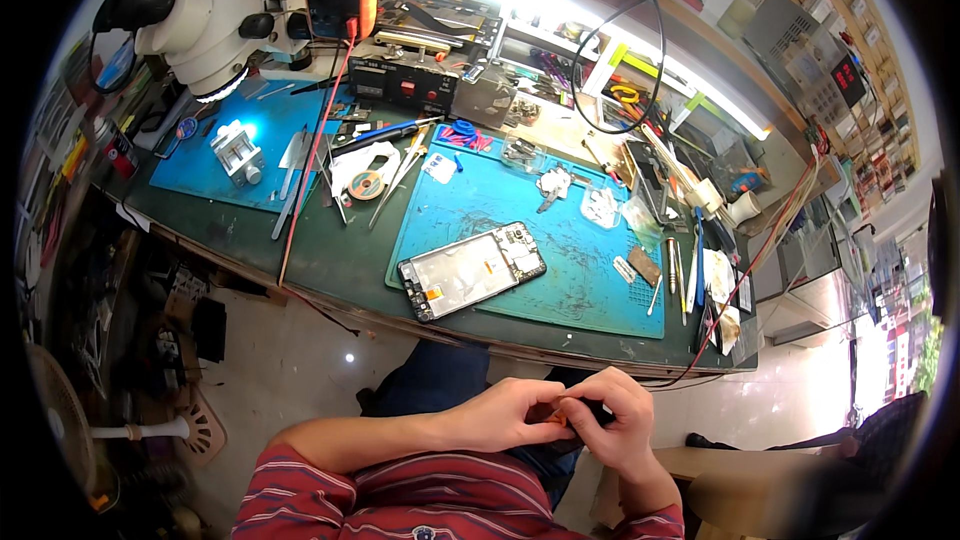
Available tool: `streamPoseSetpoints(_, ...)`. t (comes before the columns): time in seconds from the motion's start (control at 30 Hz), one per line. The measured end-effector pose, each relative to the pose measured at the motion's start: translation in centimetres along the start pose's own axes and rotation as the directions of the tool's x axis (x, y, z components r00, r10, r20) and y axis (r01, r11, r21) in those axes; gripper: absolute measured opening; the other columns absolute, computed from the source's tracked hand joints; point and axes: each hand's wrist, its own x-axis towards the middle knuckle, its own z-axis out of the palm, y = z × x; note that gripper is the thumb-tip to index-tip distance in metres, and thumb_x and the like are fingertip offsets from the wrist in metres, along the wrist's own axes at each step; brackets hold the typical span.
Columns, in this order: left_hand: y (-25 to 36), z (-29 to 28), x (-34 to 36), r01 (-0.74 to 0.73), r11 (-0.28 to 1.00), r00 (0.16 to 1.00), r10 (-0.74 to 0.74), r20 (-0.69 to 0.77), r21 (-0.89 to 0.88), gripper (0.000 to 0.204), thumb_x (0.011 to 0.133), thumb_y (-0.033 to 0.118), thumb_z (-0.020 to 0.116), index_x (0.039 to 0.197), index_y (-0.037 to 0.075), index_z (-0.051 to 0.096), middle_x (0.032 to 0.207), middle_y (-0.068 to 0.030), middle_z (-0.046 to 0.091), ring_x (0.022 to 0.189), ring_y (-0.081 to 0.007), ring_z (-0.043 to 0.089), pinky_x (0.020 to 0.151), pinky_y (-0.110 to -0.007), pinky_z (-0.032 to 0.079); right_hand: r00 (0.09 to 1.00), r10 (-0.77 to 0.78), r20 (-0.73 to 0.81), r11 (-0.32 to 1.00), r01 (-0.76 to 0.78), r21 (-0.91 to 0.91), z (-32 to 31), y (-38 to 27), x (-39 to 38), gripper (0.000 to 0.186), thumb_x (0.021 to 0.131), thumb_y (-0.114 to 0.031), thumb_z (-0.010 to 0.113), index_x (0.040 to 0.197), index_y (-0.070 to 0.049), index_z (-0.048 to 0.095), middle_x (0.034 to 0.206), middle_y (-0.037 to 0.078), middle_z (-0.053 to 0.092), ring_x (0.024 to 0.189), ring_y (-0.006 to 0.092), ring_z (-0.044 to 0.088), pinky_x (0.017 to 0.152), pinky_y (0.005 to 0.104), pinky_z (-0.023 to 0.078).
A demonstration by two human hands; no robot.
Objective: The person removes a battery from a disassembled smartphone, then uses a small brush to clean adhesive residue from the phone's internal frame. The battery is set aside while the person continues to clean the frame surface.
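My left hand (512, 414) and my right hand (617, 418) meet over my lap, in front of the bench edge. Their fingers are closed around a small dark thing with an orange part (562, 419); most of it is hidden, so its kind cannot be made out. On the blue work mat (590, 310) beyond them lies an opened phone (470, 272), its silver inner frame bare, with a circuit board at its right end. Neither hand touches the phone.
A microscope (205, 35) stands over a second blue mat with a metal clamp (237, 152). Tweezers (398, 180) and a solder spool (366, 185) lie between the mats. A small clear tray (602, 206) and a brown block (644, 265) sit at the right. A red cable (318, 150) crosses the bench.
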Motion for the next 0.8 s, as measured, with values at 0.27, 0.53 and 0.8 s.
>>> streamPoseSetpoints(0.27,1.8,-1.0,-0.7,-0.5,0.413,0.678,0.733,0.047,0.761,0.016,0.075,0.009,0.069,0.09,0.009,0.064,0.102,-0.0026,0.065,0.102,-0.0209,0.062,0.093,-0.037,0.051,0.916,0.385,0.11,0.695,-0.366,0.618,-1.0,4.9,-4.3,0.046,0.108,-0.038,0.051,0.127,0.002,0.062,0.105,0.009,0.068,0.084,0.014,0.064,0.069,0.0269,0.052)
streamPoseSetpoints(0.53,1.1,-2.7,0.0,-0.268,0.192,0.537,0.843,-0.019,0.944,0.035,0.082,0.006,0.07,0.117,0.011,0.069,0.126,-0.0043,0.068,0.11,-0.0252,0.062,0.105,-0.042,0.046,0.84,0.522,0.148,0.477,-0.432,0.766,0.1,2.5,-4.9,0.025,0.102,-0.016,0.064,0.117,0.003,0.064,0.09,0.004,0.07,0.071,0.0088,0.064,0.062,0.0244,0.053)
streamPoseSetpoints(0.8,0.4,-0.7,-0.4,-0.05,0.965,0.969,-0.015,-0.246,-0.256,0.024,0.101,0.019,0.068,0.111,-0.003,0.07,0.093,0.0004,0.07,0.083,-0.0051,0.061,0.074,-0.024,0.052,0.93,0.367,-0.02,0.802,-0.305,0.514,1.4,1.2,-3.4,0.027,0.101,-0.015,0.065,0.119,0.005,0.066,0.09,0.005,0.07,0.071,0.0079,0.064,0.058,0.0246,0.054)
